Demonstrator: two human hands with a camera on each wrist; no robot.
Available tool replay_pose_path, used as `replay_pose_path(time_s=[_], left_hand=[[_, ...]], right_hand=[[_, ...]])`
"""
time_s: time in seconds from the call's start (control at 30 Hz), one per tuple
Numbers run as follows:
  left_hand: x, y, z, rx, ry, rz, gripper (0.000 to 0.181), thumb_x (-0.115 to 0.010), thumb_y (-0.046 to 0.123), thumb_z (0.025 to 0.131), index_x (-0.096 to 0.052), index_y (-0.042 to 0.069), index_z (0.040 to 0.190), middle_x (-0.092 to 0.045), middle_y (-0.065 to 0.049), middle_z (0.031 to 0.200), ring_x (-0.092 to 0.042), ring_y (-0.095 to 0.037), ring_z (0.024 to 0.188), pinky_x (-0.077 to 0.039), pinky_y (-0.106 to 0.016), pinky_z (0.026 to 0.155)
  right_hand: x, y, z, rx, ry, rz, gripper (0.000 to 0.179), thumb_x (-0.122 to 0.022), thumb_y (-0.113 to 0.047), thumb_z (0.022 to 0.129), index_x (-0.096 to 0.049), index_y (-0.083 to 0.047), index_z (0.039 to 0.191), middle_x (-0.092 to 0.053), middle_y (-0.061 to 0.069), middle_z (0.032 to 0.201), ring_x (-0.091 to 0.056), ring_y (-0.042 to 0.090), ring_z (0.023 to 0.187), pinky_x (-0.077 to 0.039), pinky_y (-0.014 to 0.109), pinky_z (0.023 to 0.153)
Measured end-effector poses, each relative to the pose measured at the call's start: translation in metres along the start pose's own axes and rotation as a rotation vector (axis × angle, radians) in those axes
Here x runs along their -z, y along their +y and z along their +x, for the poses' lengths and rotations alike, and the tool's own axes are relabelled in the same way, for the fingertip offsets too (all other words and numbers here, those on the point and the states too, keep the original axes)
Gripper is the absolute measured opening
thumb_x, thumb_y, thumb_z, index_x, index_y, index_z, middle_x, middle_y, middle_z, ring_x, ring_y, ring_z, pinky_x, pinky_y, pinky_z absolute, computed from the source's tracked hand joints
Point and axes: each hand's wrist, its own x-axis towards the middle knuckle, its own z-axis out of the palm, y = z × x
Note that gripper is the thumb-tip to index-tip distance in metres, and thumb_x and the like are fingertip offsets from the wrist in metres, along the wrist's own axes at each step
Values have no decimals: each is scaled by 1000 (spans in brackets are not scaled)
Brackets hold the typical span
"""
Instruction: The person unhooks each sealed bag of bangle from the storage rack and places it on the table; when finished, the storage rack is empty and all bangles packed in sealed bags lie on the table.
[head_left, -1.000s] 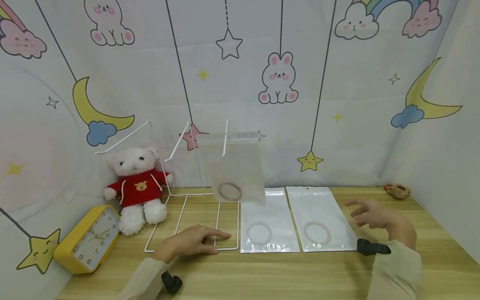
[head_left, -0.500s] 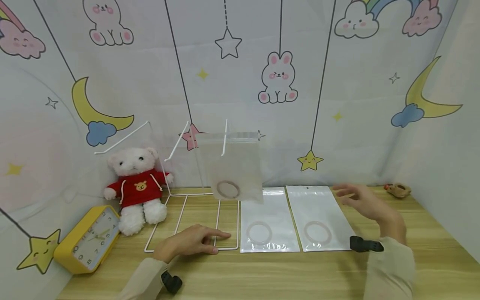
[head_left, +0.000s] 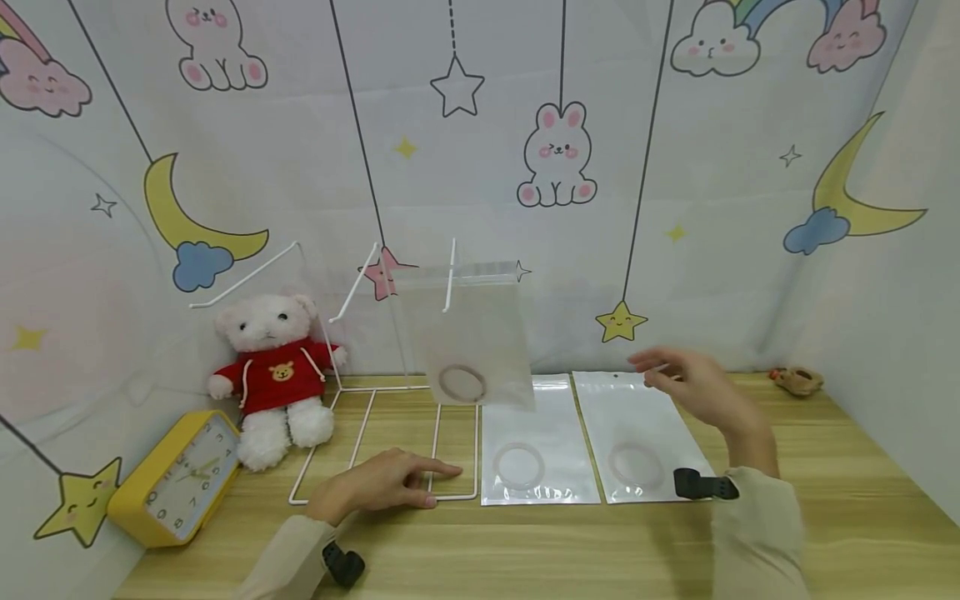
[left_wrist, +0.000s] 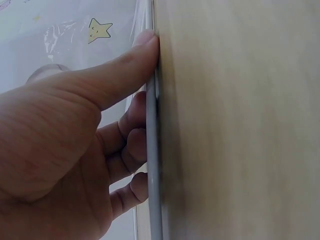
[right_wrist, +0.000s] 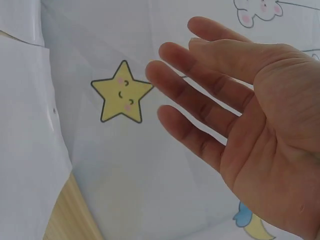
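My left hand [head_left: 382, 482] rests low on the base of a white wire display rack [head_left: 459, 498], its index finger stretched across the bars. In the left wrist view, the thumb and fingertips touch a rod of the rack [left_wrist: 154, 200]. A clear zip bag [head_left: 480, 333] with a brownish ring, like a bangle [head_left: 462, 383], hangs at the rack's right hook. Two white-backed zip bags lie side by side, the nearer-to-rack one [head_left: 540, 417] and the right one [head_left: 618, 417], each showing a pale pink ring. Over the right bag's upper corner hovers my empty right hand [head_left: 697, 387], fingers spread loosely.
A plush bear [head_left: 273, 375] in a red hoodie and a yellow clock [head_left: 176, 479] stand on the left. Two other rack hooks [head_left: 355, 283] jut forward. At the far right back sits a small brown ornament [head_left: 797, 382]. A printed cloth [head_left: 675, 167] backs the wooden table [head_left: 525, 550].
My right hand has moved left and farther back, from beside the right bag to above its upper right corner. The hanging bag sways slightly. My left hand stays put.
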Motion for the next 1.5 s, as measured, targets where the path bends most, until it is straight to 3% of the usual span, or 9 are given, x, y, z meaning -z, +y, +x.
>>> replay_pose_path(time_s=[0.27, 0.53, 1.03, 1.5], left_hand=[[0, 0, 0, 2, -3, -12, 45, -72, 29, 92, -64, 18, 136, -47, 13, 65, -43, 1, 60, -38, -21, 60], [0, 0, 0, -3, -2, -11, 45, -72, 29, 92, -64, 18, 136, -48, 13, 65, -43, 1, 60, -38, -20, 60], [1, 2, -1, -14, 3, -2, 46, -73, 28, 92, -65, 17, 136, -46, 14, 65, -41, 2, 60, -37, -20, 59], [1, 3, -1, -27, 1, -3, 45, -73, 26, 92, -65, 15, 135, -46, 14, 65, -41, 3, 60, -37, -19, 59]], right_hand=[[-13, -9, 14, 84, 26, 55, 21, -60, 0, 98, -69, -2, 117, -71, 13, 112, -68, 19, 89, -53, 26, 79], [-19, -21, 19, 81, 47, 73, 20, -60, 0, 98, -71, -3, 114, -72, 10, 110, -68, 16, 89, -53, 26, 79], [-47, -46, 36, 183, -32, 101, 21, -60, 4, 96, -74, -8, 107, -71, 2, 104, -67, 17, 86, -55, 33, 78], [-70, -63, 44, 226, -75, 82, 21, -64, -2, 96, -75, -17, 106, -67, -3, 116, -63, 14, 97, -53, 37, 80]])
